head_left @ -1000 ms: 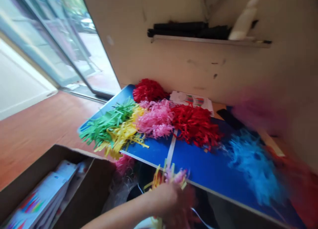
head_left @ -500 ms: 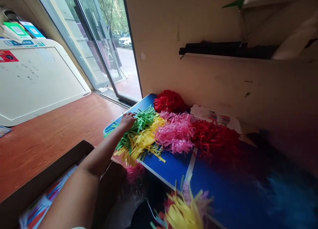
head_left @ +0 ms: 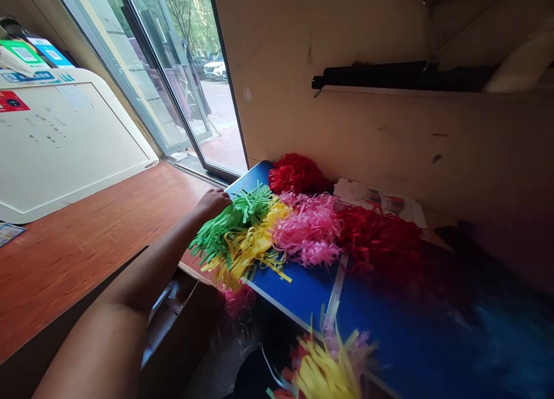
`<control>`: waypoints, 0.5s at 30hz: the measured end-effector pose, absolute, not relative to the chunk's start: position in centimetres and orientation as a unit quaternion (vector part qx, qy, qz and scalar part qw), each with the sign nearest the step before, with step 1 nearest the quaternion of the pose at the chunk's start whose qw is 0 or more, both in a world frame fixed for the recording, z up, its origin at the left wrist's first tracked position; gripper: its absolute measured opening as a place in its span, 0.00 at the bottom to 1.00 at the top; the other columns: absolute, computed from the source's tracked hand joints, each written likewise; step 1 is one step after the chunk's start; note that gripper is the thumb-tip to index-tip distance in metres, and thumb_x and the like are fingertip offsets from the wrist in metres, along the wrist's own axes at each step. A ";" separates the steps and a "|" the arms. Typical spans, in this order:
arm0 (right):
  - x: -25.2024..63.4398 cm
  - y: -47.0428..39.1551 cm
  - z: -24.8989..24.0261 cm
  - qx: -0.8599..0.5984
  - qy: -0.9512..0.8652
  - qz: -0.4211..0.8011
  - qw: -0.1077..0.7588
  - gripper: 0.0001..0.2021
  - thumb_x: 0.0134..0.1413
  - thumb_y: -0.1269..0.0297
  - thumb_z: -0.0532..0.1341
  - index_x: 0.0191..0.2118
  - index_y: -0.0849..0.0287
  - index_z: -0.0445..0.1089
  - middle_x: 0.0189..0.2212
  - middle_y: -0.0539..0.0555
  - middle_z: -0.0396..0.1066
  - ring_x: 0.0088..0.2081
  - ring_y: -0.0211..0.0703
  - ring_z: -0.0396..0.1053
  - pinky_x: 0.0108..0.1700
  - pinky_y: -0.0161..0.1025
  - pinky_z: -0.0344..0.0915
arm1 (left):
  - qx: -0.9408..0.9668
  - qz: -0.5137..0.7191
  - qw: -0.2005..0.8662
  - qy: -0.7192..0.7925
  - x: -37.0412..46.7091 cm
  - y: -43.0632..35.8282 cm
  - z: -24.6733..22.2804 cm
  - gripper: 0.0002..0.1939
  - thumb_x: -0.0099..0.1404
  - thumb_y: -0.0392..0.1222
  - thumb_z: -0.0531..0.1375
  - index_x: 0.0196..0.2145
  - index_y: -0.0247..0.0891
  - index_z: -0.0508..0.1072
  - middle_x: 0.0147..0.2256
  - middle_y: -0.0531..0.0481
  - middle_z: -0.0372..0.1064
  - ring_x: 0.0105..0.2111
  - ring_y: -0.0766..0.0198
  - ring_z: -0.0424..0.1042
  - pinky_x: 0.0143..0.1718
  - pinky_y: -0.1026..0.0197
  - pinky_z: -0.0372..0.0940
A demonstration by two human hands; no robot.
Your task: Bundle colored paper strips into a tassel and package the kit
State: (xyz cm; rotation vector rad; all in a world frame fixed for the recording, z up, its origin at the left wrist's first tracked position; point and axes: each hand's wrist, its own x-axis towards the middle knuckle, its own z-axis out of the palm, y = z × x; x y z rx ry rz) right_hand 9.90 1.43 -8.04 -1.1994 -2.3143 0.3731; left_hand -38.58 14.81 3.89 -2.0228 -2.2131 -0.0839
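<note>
My left hand (head_left: 213,203) reaches in from the lower left and touches the far left edge of a green pom-pom (head_left: 249,206) of cut streamer strips. Its fingers look bent and pressed together at the strips, with the fingertips partly hidden. The green strips fan out below the hand, over the edge of the blue table (head_left: 298,286). Against the green lies a yellow pom-pom (head_left: 255,237), then a pink pom-pom (head_left: 307,229) and a dark red pom-pom (head_left: 378,237). Another red pom-pom (head_left: 296,174) sits behind, near the wall. My right hand is out of view.
A multicoloured pom-pom (head_left: 326,367) shows at the bottom, near the table's front edge. An open cardboard box (head_left: 190,324) stands below my left arm. A white printed box (head_left: 381,200) lies by the wall. A whiteboard (head_left: 56,145) leans at left, beside a glass door (head_left: 173,70).
My left hand has moved slightly left and up, from on top of the green strips to their edge. The green strips now spread more fully toward the lower left.
</note>
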 end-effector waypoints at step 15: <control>12.3 3.8 -6.9 -0.461 -0.830 0.160 0.271 0.17 0.34 0.56 0.63 0.29 0.15 0.73 0.30 0.36 0.77 0.40 0.71 0.75 0.21 0.58 0.70 | -0.622 -0.129 0.140 -0.760 -38.1 13.8 10.1 0.07 0.59 0.41 0.60 0.30 0.40 0.79 0.30 0.49 0.73 0.32 0.61 0.69 0.36 0.60 0.61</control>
